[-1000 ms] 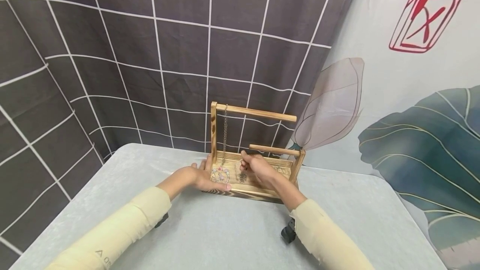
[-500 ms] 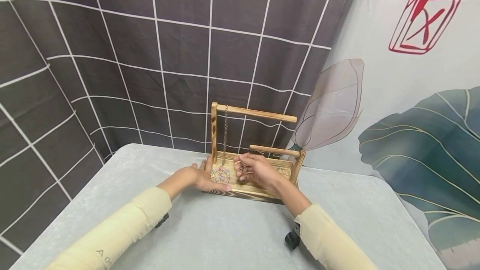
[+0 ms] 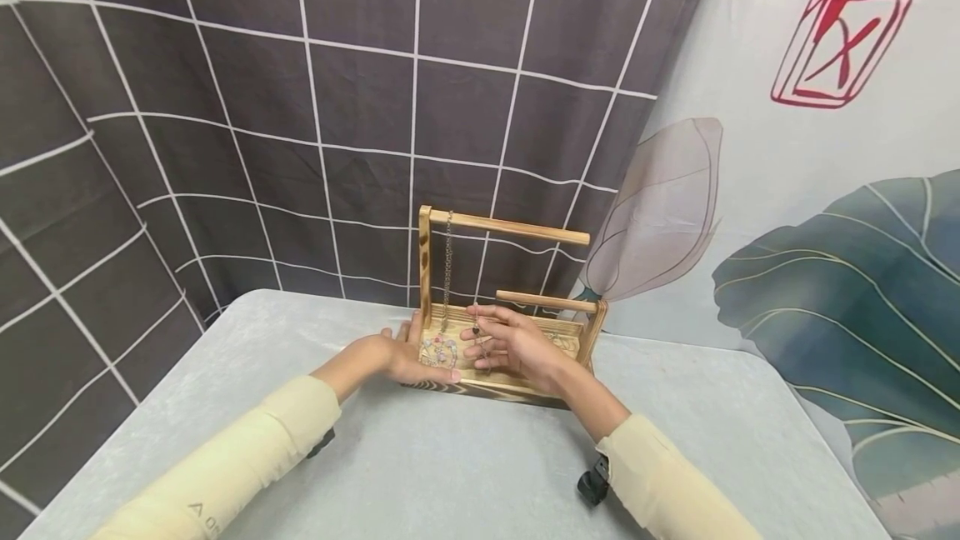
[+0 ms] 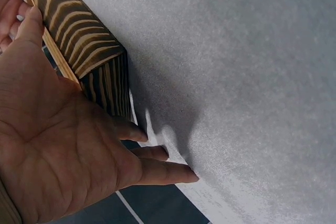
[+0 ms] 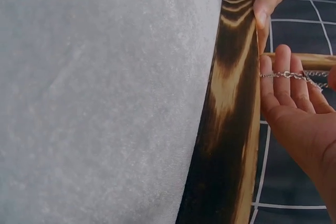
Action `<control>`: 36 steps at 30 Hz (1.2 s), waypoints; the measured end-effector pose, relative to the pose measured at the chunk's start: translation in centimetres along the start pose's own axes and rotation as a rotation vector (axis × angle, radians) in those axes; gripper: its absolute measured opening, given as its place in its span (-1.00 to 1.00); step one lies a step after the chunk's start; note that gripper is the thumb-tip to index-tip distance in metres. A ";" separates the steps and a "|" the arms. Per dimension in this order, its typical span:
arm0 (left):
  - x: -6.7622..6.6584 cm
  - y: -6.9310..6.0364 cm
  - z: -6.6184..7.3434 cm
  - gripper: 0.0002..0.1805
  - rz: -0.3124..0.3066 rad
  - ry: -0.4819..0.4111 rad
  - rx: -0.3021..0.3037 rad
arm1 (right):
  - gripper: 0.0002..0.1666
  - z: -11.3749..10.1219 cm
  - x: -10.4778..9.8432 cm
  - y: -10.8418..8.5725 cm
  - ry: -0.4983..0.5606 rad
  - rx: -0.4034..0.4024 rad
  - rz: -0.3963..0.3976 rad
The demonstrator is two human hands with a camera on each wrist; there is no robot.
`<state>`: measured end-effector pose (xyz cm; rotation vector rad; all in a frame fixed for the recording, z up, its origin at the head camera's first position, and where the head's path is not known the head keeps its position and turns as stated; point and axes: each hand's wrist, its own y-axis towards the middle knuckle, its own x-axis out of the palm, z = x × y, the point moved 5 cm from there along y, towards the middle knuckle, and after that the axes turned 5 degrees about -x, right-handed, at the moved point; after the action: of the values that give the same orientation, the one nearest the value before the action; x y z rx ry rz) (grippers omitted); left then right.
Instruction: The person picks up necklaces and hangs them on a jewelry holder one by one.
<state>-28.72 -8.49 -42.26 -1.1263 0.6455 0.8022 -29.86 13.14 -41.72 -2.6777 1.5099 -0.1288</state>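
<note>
Chain (image 5: 286, 75) lies across the fingers of the right hand (image 3: 517, 347), above the tray (image 3: 480, 390). Change: half a second back those fingers were curled in; now they're straighter and spread, so the chain shows better and is probably easier to sort out by eye. Whether the thumb also pinches it, can't tell. Small dark charm (image 3: 476, 329) shows at the fingers. Left hand (image 3: 393, 361) has barely moved: fingers spread round the tray's left end, thumb on the front rim, likely bracing it. Second chain (image 3: 447, 265) hangs from the top bar (image 3: 517, 228) near its left end; beaded bracelet (image 3: 440, 353) lies in the tray's left part, near the left thumb. Edges: low bar (image 3: 547, 301) sits above and behind the right hand, free end pointing left; top bar's free end points right. Curtain (image 3: 360, 90) is near behind, so less slack there. Widest room looks to be toward the person, over the table (image 3: 435, 473); left hand and second chain crowd the left.
</note>
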 end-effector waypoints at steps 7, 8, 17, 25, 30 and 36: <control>0.1 0.2 -0.2 0.62 -0.002 0.001 0.002 | -0.29 -0.7 0.5 -0.9 -0.023 -0.039 -0.006; 0.1 0.2 -0.1 0.62 -0.002 0.001 0.007 | -0.30 -0.9 0.5 -1.1 -0.028 -0.044 -0.003; 0.0 0.2 -0.1 0.62 0.005 -0.005 0.012 | -0.36 -1.8 0.6 -3.0 -0.076 -0.088 -0.024; 0.1 -0.1 -0.1 0.62 0.012 0.014 0.006 | -0.32 -2.0 -0.5 -4.2 -0.078 -0.129 -0.016; 0.1 -0.1 -0.3 0.61 0.007 -0.001 0.001 | -0.31 -1.9 -1.2 -4.7 -0.072 -0.146 0.010; 0.1 0.0 -0.2 0.61 0.009 -0.022 0.003 | -0.34 -2.6 -1.5 -5.3 -0.066 -0.175 0.055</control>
<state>-28.70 -8.66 -42.42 -1.1113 0.6331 0.8200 -26.38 17.10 -38.72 -2.7365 1.6453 0.0981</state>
